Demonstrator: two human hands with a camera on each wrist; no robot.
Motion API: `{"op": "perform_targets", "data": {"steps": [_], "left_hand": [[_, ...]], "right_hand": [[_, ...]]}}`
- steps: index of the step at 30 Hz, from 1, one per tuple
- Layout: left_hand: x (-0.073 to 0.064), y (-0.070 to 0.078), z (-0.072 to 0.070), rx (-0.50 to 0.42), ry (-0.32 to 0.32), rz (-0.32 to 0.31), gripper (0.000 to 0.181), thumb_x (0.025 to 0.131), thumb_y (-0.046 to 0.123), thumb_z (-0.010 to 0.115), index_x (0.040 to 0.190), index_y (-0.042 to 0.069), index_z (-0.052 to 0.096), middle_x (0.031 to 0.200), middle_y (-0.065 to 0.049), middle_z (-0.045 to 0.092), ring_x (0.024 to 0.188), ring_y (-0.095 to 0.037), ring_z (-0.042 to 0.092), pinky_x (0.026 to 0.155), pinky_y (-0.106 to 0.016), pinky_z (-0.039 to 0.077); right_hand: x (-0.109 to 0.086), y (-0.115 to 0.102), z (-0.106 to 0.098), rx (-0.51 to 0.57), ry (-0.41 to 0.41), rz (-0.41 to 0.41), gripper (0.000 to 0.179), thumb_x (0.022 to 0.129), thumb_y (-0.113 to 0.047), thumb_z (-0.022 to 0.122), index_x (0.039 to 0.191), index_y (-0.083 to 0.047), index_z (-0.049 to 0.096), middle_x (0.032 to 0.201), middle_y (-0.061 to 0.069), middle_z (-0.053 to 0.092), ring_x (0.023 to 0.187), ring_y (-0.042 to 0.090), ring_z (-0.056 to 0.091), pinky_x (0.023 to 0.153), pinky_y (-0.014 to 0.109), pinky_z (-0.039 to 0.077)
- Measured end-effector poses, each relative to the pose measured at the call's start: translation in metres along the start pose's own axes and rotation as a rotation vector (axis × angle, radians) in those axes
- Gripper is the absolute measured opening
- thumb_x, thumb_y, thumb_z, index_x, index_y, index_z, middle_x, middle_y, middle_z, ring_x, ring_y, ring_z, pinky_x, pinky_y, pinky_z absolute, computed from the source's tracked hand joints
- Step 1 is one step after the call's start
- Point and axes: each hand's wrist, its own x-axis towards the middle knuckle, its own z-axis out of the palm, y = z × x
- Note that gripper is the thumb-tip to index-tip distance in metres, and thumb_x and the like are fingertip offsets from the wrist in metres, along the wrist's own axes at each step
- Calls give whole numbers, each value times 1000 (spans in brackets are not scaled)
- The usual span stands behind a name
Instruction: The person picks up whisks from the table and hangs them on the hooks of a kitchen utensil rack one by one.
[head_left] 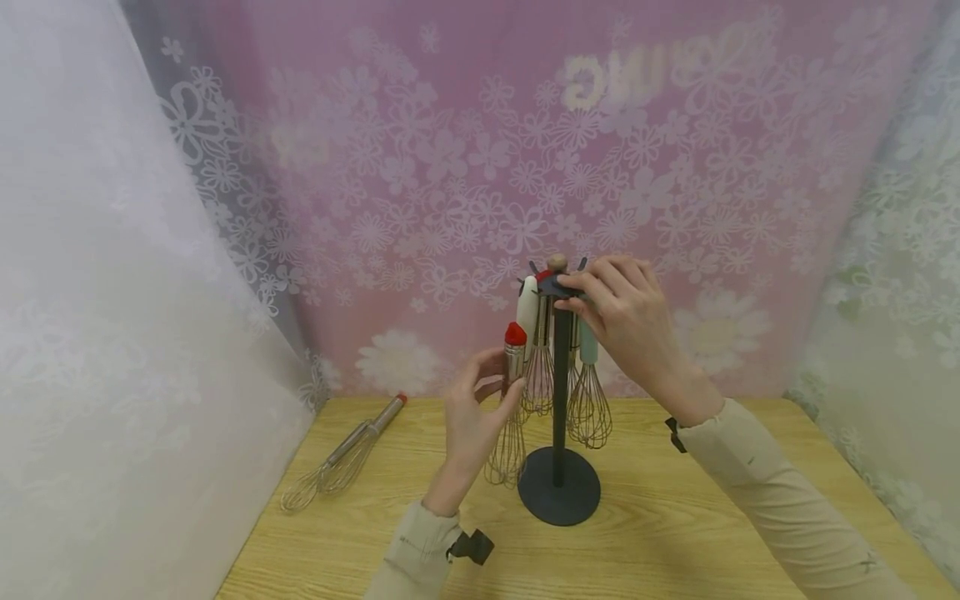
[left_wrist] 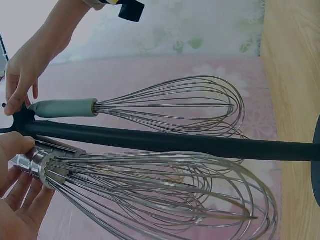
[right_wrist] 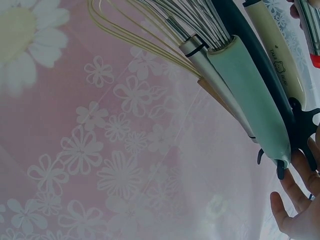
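Nearest, a beige sleeve [head_left: 802, 500] crosses the lower right; right of center, the right hand [head_left: 630, 307] pinches the top of the stand [head_left: 559, 396]. At mid-frame the left hand [head_left: 474, 417] pinches a red-tipped whisk [head_left: 514, 358]. Holding it upright, stand steadied, should prevent snagging.

Our left grip [left_wrist: 20, 212] pinches a metal whisk [left_wrist: 115, 167] near its collar, wires downward, left of the dark stand [left_wrist: 165, 140]. Right of the pole hangs a green-handled whisk [left_wrist: 112, 106]. Our right grip [left_wrist: 25, 67] holds the stand's top. Below, we see a wooden tabletop [left_wrist: 295, 75]; beyond, a pink flowered curtain [left_wrist: 125, 75].
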Motion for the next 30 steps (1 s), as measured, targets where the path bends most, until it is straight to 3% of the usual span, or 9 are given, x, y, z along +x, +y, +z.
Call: {"op": "perform_targets", "data": {"steps": [5, 11, 19, 30], "left_hand": [[6, 5, 1, 9, 5, -7, 39, 83, -11, 77, 119, -10, 63, 104, -26, 69, 94, -39, 69, 76, -47, 63], [16, 10, 2, -3, -3, -14, 39, 84, -9, 77, 120, -10, 62, 105, -27, 68, 95, -40, 69, 79, -49, 63], [29, 18, 2, -5, -10, 2, 38, 85, -8, 76, 121, -10, 62, 106, -26, 68, 95, -38, 69, 80, -47, 63], [38, 24, 3, 19, -39, 21, 40, 86, -5, 77, 123, -9, 62, 107, -26, 69, 94, -38, 70, 78, -46, 63]], "right_hand": [[0, 0, 0, 5, -6, 4, 26, 96, -23, 68, 112, -2, 73, 101, 18, 65, 98, 39, 56, 85, 53, 45], [1, 0, -1, 7, 2, 10, 49, 105, -41, 43, 111, -3, 73, 100, 17, 66, 99, 38, 56, 84, 53, 44], [1, 0, -1, 0, 0, 3, 45, 105, -39, 46, 112, -3, 72, 100, 17, 65, 98, 38, 56, 84, 53, 45], [1, 1, -3, 0, -15, 0, 45, 105, -39, 46, 111, -3, 72, 101, 17, 65, 100, 38, 56, 86, 52, 45]]}}
